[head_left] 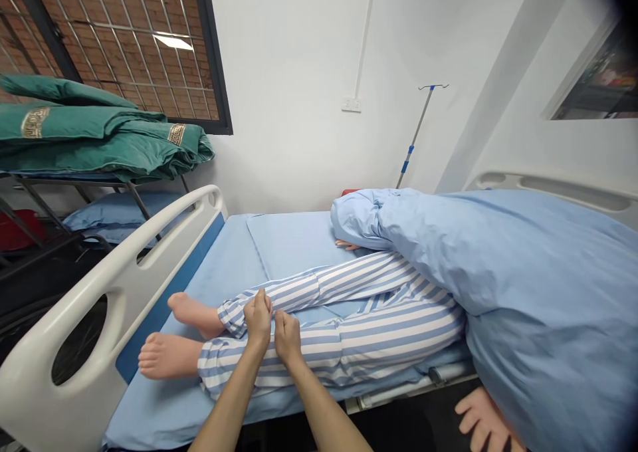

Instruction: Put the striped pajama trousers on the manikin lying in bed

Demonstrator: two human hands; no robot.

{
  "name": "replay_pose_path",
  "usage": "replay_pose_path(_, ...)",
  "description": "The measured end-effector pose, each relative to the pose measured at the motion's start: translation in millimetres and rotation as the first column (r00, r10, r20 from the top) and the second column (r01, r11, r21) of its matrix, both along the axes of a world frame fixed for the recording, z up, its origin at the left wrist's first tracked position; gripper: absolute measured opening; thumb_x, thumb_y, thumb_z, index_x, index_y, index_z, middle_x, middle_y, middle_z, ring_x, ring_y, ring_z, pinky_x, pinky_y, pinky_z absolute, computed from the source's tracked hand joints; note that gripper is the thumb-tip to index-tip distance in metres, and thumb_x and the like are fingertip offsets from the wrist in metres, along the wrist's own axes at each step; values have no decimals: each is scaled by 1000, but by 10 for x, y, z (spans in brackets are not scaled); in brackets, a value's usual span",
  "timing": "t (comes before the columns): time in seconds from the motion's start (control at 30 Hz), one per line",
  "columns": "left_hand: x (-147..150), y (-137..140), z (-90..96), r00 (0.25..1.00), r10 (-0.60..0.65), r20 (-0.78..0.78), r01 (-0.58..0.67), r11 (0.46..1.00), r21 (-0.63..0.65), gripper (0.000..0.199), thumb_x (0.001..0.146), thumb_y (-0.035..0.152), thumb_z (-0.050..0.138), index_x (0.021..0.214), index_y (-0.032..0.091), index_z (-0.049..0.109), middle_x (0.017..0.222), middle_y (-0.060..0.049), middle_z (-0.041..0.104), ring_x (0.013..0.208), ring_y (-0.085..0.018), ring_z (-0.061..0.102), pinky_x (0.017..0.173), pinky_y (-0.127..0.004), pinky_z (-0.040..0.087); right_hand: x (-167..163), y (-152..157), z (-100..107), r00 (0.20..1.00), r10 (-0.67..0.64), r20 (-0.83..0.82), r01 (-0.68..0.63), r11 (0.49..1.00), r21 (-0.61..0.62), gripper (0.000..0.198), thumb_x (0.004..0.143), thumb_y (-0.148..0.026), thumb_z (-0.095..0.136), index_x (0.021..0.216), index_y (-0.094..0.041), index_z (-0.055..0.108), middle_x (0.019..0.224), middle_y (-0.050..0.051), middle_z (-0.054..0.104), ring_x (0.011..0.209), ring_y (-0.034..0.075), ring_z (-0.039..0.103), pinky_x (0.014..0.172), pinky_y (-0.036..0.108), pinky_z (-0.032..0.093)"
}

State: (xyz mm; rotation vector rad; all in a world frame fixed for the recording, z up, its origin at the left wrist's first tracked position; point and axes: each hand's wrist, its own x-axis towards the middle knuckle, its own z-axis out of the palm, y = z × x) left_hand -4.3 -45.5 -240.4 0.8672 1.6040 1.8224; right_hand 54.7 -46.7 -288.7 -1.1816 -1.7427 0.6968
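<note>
Both my left hand [258, 318] and my right hand [288, 336] are closed into fists, side by side over the lower legs of what looks like a nursing manikin. Blue-and-white striped trousers [379, 339] cover its legs. My left hand is against or just above the far shin; my right hand is just beside it, over the gap between the shins. Whether either fist grips cloth is hidden. Bare manikin feet, the near foot [169, 357] and the far foot [195, 314], point left. A light blue quilt [498, 259] covers the upper body.
The bed has a white footboard [119, 279] at left and a headboard [558, 187] at right. A manikin hand [486, 419] hangs below the quilt at lower right. An IV pole [416, 129] stands behind; green folded bedding [100, 139] lies on a neighbouring frame.
</note>
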Motion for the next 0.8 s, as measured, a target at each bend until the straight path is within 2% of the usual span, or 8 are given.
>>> replay_pose_path(0.07, 27, -28, -93, 1000, 22, -13, -22, 999, -42, 38, 73, 40, 35, 42, 19, 28, 36, 5, 29, 36, -7, 29, 40, -21, 29, 4, 6, -4, 999, -12, -37, 11, 1000, -12, 44, 86, -30, 21, 56, -17, 50, 55, 2, 56, 52, 11, 48, 51, 21, 27)
replay_pose_path(0.2, 61, -166, -459, 967, 22, -254, -62, 987, -151, 35, 72, 42, 38, 49, 16, 47, 47, 0, 50, 49, -12, 44, 49, -23, 35, 9, 15, -31, 996, -13, -93, 9, 999, -39, 40, 84, -30, 25, 55, -16, 49, 52, 1, 53, 49, 10, 45, 49, 21, 27)
replay_pose_path(0.3, 62, -214, -614, 927, -5, -375, -58, 986, -157, 37, 74, 42, 35, 58, 15, 55, 56, -4, 57, 55, -14, 49, 55, -24, 37, 6, 22, -38, 994, 15, -109, -21, 998, -57, 39, 83, -30, 26, 54, -16, 48, 51, 1, 52, 48, 10, 43, 48, 21, 26)
replay_pose_path(0.47, 43, -191, -607, 902, -19, -432, -45, 990, -137, 38, 76, 40, 33, 63, 14, 58, 64, -6, 62, 61, -16, 53, 59, -25, 38, 51, 61, 57, 997, 50, -50, -54, 997, -64, 42, 84, -31, 24, 53, -15, 49, 50, 1, 50, 48, 9, 42, 47, 20, 25)
replay_pose_path(0.63, 61, -200, -596, 887, -64, -458, -8, 988, -155, 40, 77, 40, 31, 60, 15, 57, 62, -4, 60, 61, -15, 52, 58, -24, 37, 209, 149, 232, 982, 145, 117, -151, 988, 44, 43, 84, -32, 26, 53, -15, 50, 48, -1, 48, 47, 7, 39, 49, 20, 23)
replay_pose_path(0.8, 63, -225, -619, 908, -43, -416, -11, 992, -127, 37, 76, 40, 34, 59, 15, 56, 59, -3, 58, 59, -15, 51, 57, -24, 37, 238, 93, 119, 982, 107, 155, -115, 992, 47, 44, 85, -31, 24, 57, -15, 54, 54, 2, 54, 50, 8, 43, 50, 20, 23)
